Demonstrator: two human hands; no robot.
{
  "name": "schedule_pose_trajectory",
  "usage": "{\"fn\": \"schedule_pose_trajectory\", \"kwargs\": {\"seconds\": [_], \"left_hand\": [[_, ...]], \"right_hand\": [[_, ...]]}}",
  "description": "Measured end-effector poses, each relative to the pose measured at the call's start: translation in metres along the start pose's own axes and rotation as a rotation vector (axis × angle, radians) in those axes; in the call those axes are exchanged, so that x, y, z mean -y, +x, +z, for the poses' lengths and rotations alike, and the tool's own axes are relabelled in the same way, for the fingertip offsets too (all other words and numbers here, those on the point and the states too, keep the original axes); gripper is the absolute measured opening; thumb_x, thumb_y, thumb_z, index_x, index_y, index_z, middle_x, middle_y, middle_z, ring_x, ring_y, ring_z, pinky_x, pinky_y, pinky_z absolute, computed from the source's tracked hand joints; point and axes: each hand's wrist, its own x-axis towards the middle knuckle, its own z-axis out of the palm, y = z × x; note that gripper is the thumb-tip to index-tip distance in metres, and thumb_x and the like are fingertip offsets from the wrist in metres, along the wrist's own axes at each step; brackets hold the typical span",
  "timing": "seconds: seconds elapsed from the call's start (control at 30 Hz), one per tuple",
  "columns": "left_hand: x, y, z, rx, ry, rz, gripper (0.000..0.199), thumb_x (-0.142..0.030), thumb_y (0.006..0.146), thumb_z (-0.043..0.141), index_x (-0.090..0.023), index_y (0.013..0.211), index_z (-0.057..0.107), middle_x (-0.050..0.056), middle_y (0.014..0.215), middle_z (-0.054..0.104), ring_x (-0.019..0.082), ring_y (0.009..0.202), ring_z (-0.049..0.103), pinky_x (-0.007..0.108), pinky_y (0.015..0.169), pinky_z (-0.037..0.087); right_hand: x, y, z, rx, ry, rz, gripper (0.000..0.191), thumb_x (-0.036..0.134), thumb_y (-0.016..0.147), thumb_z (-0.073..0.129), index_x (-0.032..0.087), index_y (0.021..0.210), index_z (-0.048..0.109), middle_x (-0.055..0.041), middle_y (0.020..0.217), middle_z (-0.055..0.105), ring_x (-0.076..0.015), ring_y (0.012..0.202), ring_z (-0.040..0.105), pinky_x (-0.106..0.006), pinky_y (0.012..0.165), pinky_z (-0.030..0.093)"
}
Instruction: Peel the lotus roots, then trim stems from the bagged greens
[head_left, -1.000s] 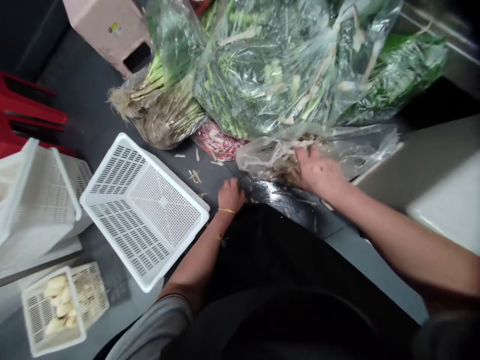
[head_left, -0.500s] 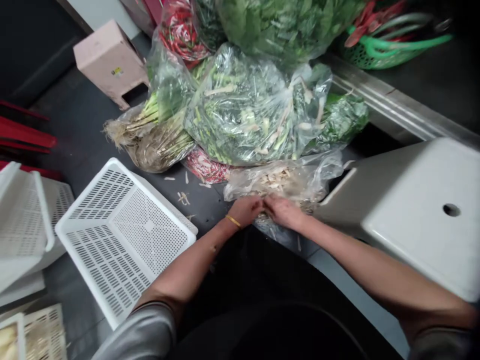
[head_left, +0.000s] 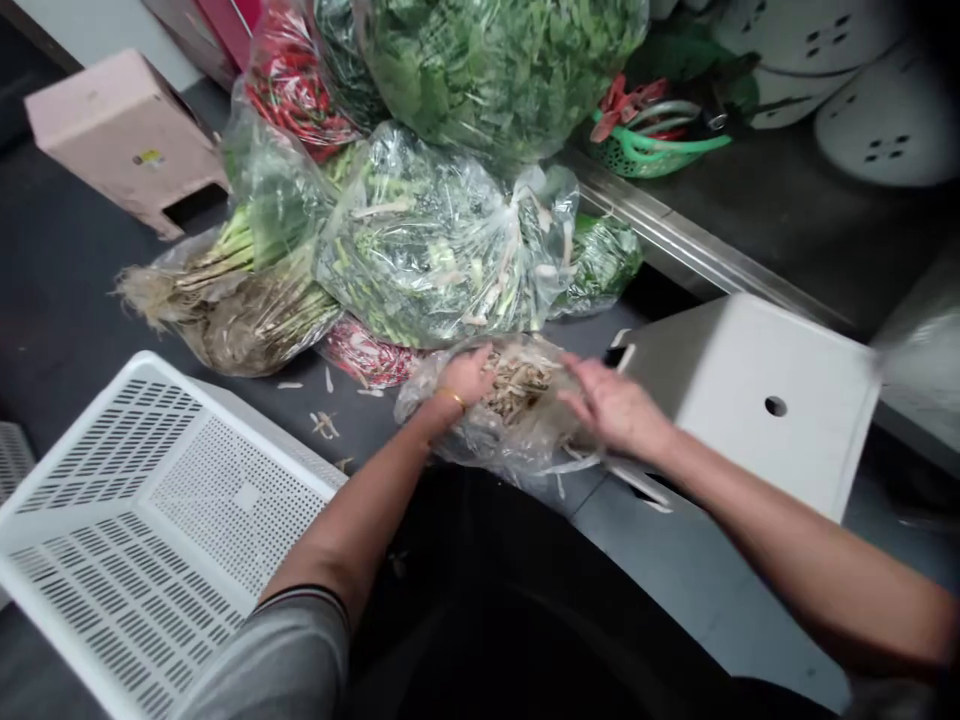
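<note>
A clear plastic bag [head_left: 480, 435] lies with its mouth spread in front of me, holding pale, dry-looking trimmings [head_left: 521, 385]. My left hand [head_left: 466, 380], with a yellow bracelet at the wrist, rests at the bag's left rim, fingers stretched toward the trimmings. On the other side, my right hand [head_left: 619, 410] is slightly blurred; its fingers are apart and point at the right rim. Whether it touches the plastic I cannot tell. Just behind are a large bag of green vegetables [head_left: 435, 250] and a small bag of red-and-white pieces [head_left: 371, 350].
A white perforated basket [head_left: 247, 495] stands at left, a white stool [head_left: 780, 400] at right. Bagged rooted greens [head_left: 247, 310], red chillies [head_left: 300, 95] and leafy greens [head_left: 510, 70] lie behind, near a pink stool [head_left: 120, 140]. A green basket [head_left: 660, 150] holds tools. Scraps [head_left: 325, 425] litter the floor.
My hands were close together at the bag's near edge; they have moved apart to its two sides. The bag's mouth is wider and more trimmings show. The view has shifted right.
</note>
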Motion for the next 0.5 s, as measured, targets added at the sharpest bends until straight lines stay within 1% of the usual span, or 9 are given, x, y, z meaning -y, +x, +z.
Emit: {"fn": "schedule_pose_trajectory", "kwargs": {"seconds": [0.03, 0.07, 0.13, 0.2, 0.27, 0.33, 0.4, 0.47, 0.5], "left_hand": [[-0.005, -0.013, 0.007, 0.010, 0.021, 0.063, 0.056, -0.041, 0.096, 0.042, -0.017, 0.146, 0.041, 0.015, 0.123, 0.064, 0.025, 0.112, 0.060, 0.037, 0.095, 0.046], [-0.009, -0.028, 0.018, 0.028, 0.040, 0.148, 0.057, -0.042, 0.095, 0.043, -0.016, 0.146, 0.041, 0.016, 0.126, 0.062, 0.027, 0.115, 0.058, 0.038, 0.097, 0.045], [-0.012, -0.058, 0.044, 0.118, 0.076, 0.350, 0.058, -0.045, 0.092, 0.049, -0.019, 0.144, 0.045, 0.015, 0.132, 0.058, 0.029, 0.124, 0.051, 0.043, 0.103, 0.040], [-0.011, -0.080, 0.067, 0.318, 0.139, 0.503, 0.056, -0.048, 0.087, 0.057, -0.025, 0.138, 0.053, 0.014, 0.135, 0.057, 0.033, 0.131, 0.044, 0.051, 0.109, 0.033], [-0.008, -0.091, 0.076, 0.427, 0.155, 0.554, 0.051, -0.047, 0.086, 0.059, -0.027, 0.133, 0.057, 0.013, 0.138, 0.055, 0.034, 0.135, 0.039, 0.056, 0.111, 0.027], [-0.008, -0.093, 0.067, 0.379, 0.099, 0.509, 0.049, -0.045, 0.090, 0.053, -0.026, 0.135, 0.055, 0.013, 0.140, 0.053, 0.032, 0.136, 0.038, 0.053, 0.113, 0.026], [-0.015, -0.094, 0.047, 0.295, 0.031, 0.380, 0.049, -0.043, 0.094, 0.045, -0.022, 0.138, 0.051, 0.013, 0.136, 0.055, 0.028, 0.131, 0.044, 0.045, 0.111, 0.032], [-0.027, -0.105, 0.024, 0.298, 0.025, 0.209, 0.048, -0.040, 0.096, 0.040, -0.018, 0.138, 0.050, 0.014, 0.130, 0.059, 0.026, 0.124, 0.051, 0.041, 0.106, 0.038], [-0.036, -0.116, 0.013, 0.346, 0.044, 0.126, 0.047, -0.038, 0.096, 0.038, -0.017, 0.137, 0.051, 0.015, 0.128, 0.061, 0.026, 0.122, 0.053, 0.041, 0.104, 0.041]], "right_hand": [[-0.021, 0.001, -0.013, -0.107, -0.113, 0.125, 0.050, 0.030, 0.092, 0.044, 0.011, 0.138, 0.047, -0.0213, 0.124, 0.061, -0.0310, 0.110, 0.058, -0.046, 0.096, 0.042], [-0.044, 0.000, -0.022, -0.151, -0.255, 0.233, 0.049, 0.028, 0.089, 0.047, 0.008, 0.134, 0.052, -0.0241, 0.120, 0.062, -0.0356, 0.112, 0.056, -0.053, 0.098, 0.038], [-0.085, -0.012, -0.025, -0.046, -0.459, 0.312, 0.034, 0.027, 0.083, 0.056, 0.011, 0.110, 0.068, -0.0252, 0.104, 0.068, -0.0431, 0.109, 0.055, -0.062, 0.099, 0.030], [-0.113, -0.033, -0.012, 0.070, -0.512, 0.238, 0.018, 0.028, 0.081, 0.058, 0.019, 0.085, 0.072, -0.0227, 0.094, 0.069, -0.0436, 0.106, 0.056, -0.063, 0.100, 0.026], [-0.126, -0.056, 0.005, 0.047, -0.441, 0.135, 0.021, 0.030, 0.085, 0.053, 0.024, 0.077, 0.072, -0.0190, 0.094, 0.071, -0.0381, 0.104, 0.059, -0.058, 0.103, 0.026], [-0.128, -0.072, 0.014, -0.040, -0.302, 0.084, 0.027, 0.029, 0.089, 0.046, 0.027, 0.088, 0.072, -0.0144, 0.098, 0.072, -0.0305, 0.100, 0.062, -0.050, 0.106, 0.027], [-0.125, -0.077, 0.011, -0.077, -0.180, 0.087, 0.033, 0.030, 0.092, 0.039, 0.024, 0.099, 0.072, -0.0113, 0.097, 0.073, -0.0250, 0.094, 0.064, -0.044, 0.105, 0.029], [-0.117, -0.072, -0.001, -0.023, -0.128, 0.114, 0.037, 0.029, 0.093, 0.036, 0.019, 0.102, 0.071, -0.0119, 0.096, 0.072, -0.0239, 0.093, 0.063, -0.041, 0.102, 0.031], [-0.111, -0.067, -0.010, 0.029, -0.121, 0.145, 0.037, 0.028, 0.092, 0.037, 0.016, 0.102, 0.071, -0.0134, 0.096, 0.071, -0.0247, 0.095, 0.062, -0.040, 0.101, 0.032]]}}
